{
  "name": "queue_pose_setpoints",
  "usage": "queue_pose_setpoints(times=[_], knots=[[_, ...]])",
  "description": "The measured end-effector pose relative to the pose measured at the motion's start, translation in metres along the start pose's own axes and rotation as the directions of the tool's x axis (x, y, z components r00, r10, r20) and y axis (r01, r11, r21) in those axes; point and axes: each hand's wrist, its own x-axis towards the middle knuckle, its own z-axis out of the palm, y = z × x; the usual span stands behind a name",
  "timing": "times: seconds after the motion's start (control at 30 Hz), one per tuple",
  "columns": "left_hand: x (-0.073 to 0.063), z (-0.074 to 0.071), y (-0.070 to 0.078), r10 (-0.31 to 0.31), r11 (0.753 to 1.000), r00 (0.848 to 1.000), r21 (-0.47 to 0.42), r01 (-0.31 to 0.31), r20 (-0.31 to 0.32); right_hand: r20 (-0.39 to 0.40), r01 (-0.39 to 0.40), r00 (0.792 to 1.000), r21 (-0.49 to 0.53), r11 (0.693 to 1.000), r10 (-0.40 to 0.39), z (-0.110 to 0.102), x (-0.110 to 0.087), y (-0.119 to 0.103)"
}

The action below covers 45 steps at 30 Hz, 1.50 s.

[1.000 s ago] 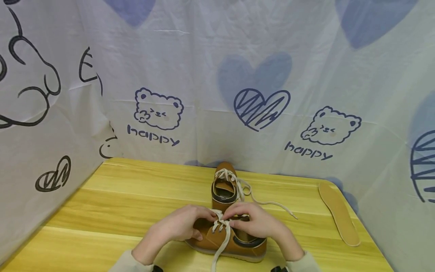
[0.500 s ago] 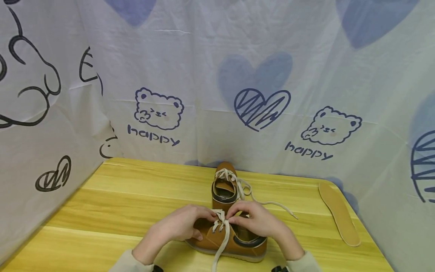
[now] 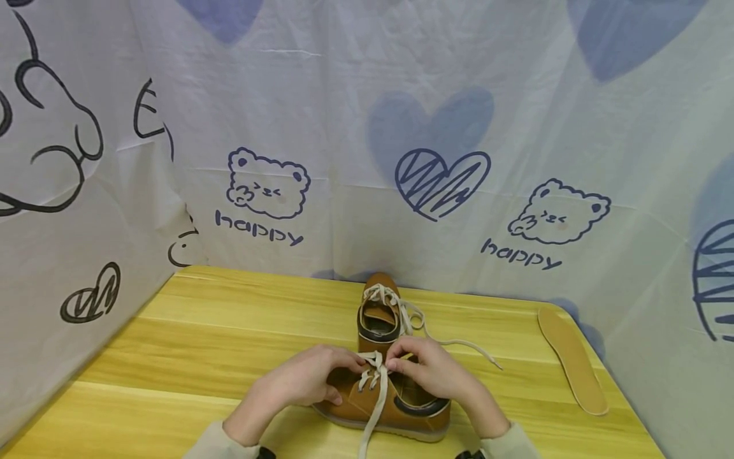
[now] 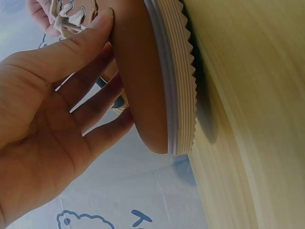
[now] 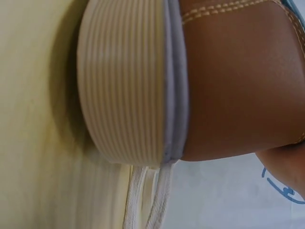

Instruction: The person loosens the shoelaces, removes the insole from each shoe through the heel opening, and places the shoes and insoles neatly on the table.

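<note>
A brown leather shoe point(image 3: 367, 408) stands on the table with its toe to the left. My left hand point(image 3: 304, 379) holds it across the toe, thumb on the near side; the left wrist view shows the thumb and fingers on either side of the brown upper point(image 4: 143, 86). At the top of the lacing, my right hand point(image 3: 432, 370) pinches the cream shoelace point(image 3: 377, 408) between thumb and forefinger. One lace end hangs down over the shoe's near side. In the right wrist view the heel point(image 5: 233, 90) fills much of the picture and hides most of that hand.
Directly behind stands a second brown shoe point(image 3: 380, 309), its long loose lace point(image 3: 467, 347) trailing right over the table. A tan insole point(image 3: 573, 363) lies near the table's right edge. A printed white curtain point(image 3: 355, 242) hangs behind the table point(image 3: 229, 319).
My right fingertips have shifted slightly right, away from the left fingers, and the crossed laces have moved with them. The left hand and shoe stay put.
</note>
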Motion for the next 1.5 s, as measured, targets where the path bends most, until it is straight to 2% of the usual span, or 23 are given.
queue_pose_setpoints(times=[0.3, 0.47, 0.67, 0.8, 0.97, 1.13, 1.27, 1.5], knots=[[0.0001, 0.0001, 0.0002, 0.001, 1.000, 1.000, -0.004, -0.001, -0.003, -0.019, -0.124, 0.992, 0.080, 0.989, 0.126, -0.0001, -0.0013, 0.0016], [-0.0004, -0.0006, 0.0012, 0.009, 1.000, 1.000, -0.006, -0.009, -0.004, -0.028, -0.150, 0.988, 0.080, 0.985, 0.153, -0.0007, -0.0011, 0.0018], [-0.0008, 0.0001, 0.0011, 0.007, 1.000, 1.000, 0.015, -0.006, -0.009, -0.015, -0.125, 0.992, 0.068, 0.990, 0.126, -0.0025, -0.0012, 0.0034], [-0.0006, 0.0002, 0.0009, 0.001, 1.000, 1.000, 0.015, -0.001, -0.005, 0.017, -0.038, 0.999, 0.067, 0.997, 0.037, -0.0050, -0.0016, 0.0024], [-0.0003, -0.0002, 0.0003, 0.005, 1.000, 1.000, 0.012, -0.005, -0.003, 0.039, 0.057, 0.998, 0.035, 0.998, -0.058, -0.0068, -0.0017, -0.0007], [0.0000, 0.0003, -0.0003, 0.016, 1.000, 1.000, 0.016, -0.016, -0.009, 0.019, 0.056, 0.998, -0.010, 0.998, -0.056, -0.0078, -0.0020, -0.0028], [-0.0003, 0.0002, 0.0002, 0.015, 1.000, 1.000, 0.010, -0.014, -0.010, 0.004, 0.043, 0.999, -0.006, 0.999, -0.043, -0.0073, -0.0018, -0.0020], [-0.0001, -0.0002, 0.0004, 0.026, 1.000, 1.000, 0.003, -0.026, -0.016, -0.054, -0.078, 0.995, 0.041, 0.996, 0.080, -0.0037, -0.0005, 0.0053]])
